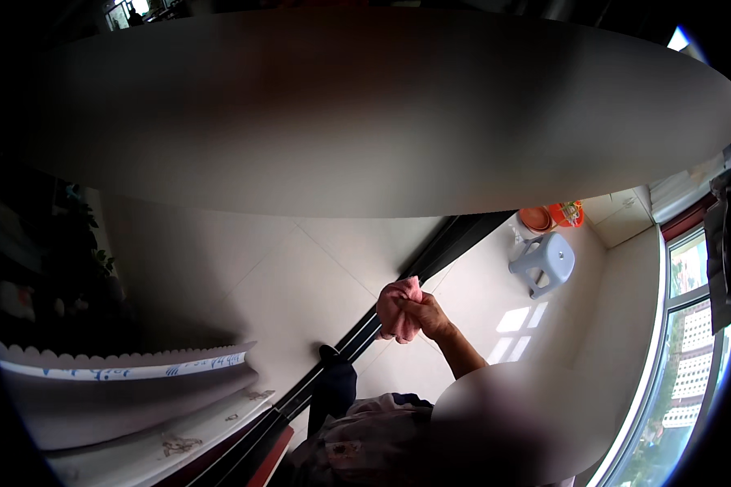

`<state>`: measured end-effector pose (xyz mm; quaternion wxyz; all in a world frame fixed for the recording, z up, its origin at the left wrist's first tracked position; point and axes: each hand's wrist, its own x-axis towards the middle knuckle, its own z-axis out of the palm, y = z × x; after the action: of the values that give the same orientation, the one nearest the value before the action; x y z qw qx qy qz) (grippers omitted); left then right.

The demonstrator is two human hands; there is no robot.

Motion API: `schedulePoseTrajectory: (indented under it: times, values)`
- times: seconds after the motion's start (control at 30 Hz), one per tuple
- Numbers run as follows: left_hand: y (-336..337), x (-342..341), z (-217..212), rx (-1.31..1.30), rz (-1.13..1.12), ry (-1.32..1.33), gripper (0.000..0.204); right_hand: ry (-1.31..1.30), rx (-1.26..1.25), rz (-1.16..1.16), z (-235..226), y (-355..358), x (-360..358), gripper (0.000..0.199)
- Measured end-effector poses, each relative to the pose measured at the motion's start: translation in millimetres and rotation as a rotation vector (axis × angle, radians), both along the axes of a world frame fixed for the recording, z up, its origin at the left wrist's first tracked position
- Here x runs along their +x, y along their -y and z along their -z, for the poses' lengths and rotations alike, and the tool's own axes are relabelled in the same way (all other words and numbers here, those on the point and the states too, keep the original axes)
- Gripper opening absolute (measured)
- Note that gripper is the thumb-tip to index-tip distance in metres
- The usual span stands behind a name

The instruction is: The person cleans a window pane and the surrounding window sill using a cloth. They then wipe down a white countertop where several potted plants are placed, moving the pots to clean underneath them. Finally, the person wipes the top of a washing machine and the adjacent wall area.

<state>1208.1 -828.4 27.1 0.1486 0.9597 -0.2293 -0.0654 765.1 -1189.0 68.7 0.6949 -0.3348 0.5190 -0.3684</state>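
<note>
My right hand reaches in from the lower right with its fingers closed around a crumpled pink cloth. In the picture the cloth overlaps a black frame that runs diagonally above pale floor tiles. Whether the cloth touches that frame I cannot tell. My left hand is out of view. Below the cloth, patterned clothing and a dark trouser leg show.
A blue-grey plastic stool stands right of the frame, near orange-red basins. A window lines the right side. At lower left is a scalloped grey cover. A large blurred grey shape hides the upper part.
</note>
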Motion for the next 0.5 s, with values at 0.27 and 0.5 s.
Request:
schedulePoseTrajectory:
  times: [0.27,0.5]
  values:
    - [198,56,4,-0.12,0.169,-0.155,0.052,-0.034,-0.168,0.038,-10,66,15,0.038]
    - [320,80,12,-0.134,0.258,-0.255,0.048,0.004,-0.06,0.351,12,136,21,0.037]
